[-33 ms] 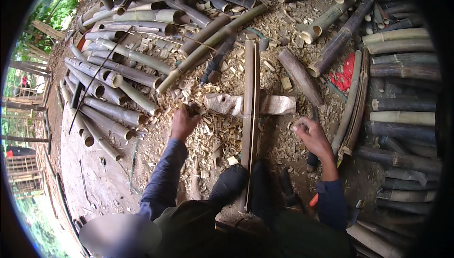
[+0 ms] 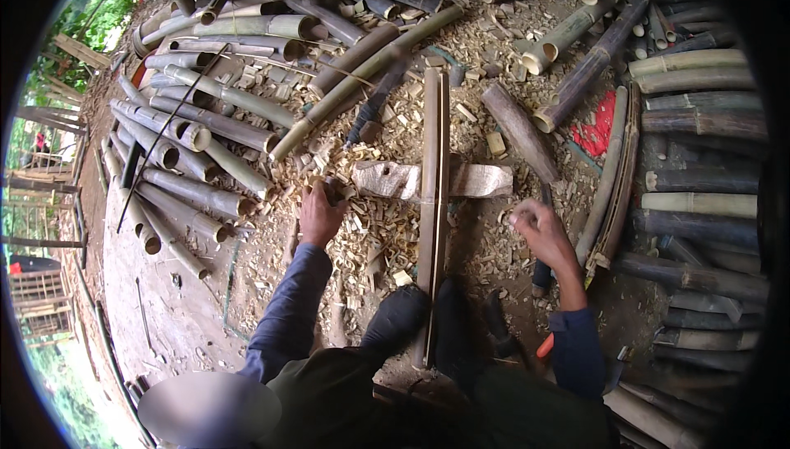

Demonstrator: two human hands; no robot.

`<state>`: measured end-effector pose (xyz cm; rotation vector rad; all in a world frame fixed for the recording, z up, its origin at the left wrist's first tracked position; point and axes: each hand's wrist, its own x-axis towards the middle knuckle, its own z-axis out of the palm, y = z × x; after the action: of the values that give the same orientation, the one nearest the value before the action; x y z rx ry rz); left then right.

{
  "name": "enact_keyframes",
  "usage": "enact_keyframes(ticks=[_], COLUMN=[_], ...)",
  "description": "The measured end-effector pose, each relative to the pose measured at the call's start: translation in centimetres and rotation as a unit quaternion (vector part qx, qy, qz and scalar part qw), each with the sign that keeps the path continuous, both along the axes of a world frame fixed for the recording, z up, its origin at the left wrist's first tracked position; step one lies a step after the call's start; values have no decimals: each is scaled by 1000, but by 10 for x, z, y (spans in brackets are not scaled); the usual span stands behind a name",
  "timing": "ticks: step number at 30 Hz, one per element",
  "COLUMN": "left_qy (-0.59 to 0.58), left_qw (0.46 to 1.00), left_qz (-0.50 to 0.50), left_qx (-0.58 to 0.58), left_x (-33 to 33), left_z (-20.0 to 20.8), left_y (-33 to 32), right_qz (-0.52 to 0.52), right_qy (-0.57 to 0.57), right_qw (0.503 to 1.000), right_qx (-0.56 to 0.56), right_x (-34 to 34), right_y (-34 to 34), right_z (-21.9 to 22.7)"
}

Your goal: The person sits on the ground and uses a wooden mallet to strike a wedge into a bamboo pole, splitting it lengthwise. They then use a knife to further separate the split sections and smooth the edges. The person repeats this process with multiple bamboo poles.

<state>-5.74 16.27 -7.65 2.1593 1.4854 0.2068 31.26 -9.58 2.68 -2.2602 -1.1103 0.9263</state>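
Observation:
My left hand (image 2: 322, 217) reaches down into the wood chips, its fingers bent round a small dark brown piece (image 2: 334, 190) whose kind I cannot make out. To its right lies a short pale wooden block (image 2: 485, 181) with a hole near its left end. Split bamboo lengths (image 2: 429, 235) stand on end in the picture, crossing over the block and running back between my dark-shod feet (image 2: 398, 319). My right hand (image 2: 545, 233) hovers right of the block, fingers loosely bent and slightly blurred; nothing shows in them.
Cut bamboo tubes (image 2: 222, 192) are heaped at the left and far side; more bamboo (image 2: 699, 204) is stacked at the right. A thick log (image 2: 520, 134) lies beyond the block. A dark-handled tool (image 2: 375, 107) rests among the chips. A red cloth-like scrap (image 2: 598, 126) lies at right.
The whole view has shifted very slightly. My left hand's fingers have moved a little round the dark piece; my right hand stays nearly where it was.

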Motion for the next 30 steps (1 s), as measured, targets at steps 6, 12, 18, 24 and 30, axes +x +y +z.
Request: enact_keyframes(ticks=[6, 12, 18, 24, 30], left_qy=[-9, -121, -411, -646, -677], left_qw=[995, 987, 871, 607, 606], left_qz=[55, 86, 157, 154, 108], left_qx=[78, -63, -220, -437, -403], left_x=[8, -45, 4, 40, 94], left_z=[-10, -3, 94, 107, 124], left_y=[9, 58, 58, 42, -3], right_qz=[-21, 18, 2, -250, -173], right_qy=[-307, -279, -251, 346, 464], right_qw=[950, 959, 967, 891, 817], right_qx=[58, -41, -44, 156, 295], right_x=[72, 80, 103, 71, 19], right_y=[32, 86, 80, 55, 35], right_z=[-42, -71, -78, -4, 92])
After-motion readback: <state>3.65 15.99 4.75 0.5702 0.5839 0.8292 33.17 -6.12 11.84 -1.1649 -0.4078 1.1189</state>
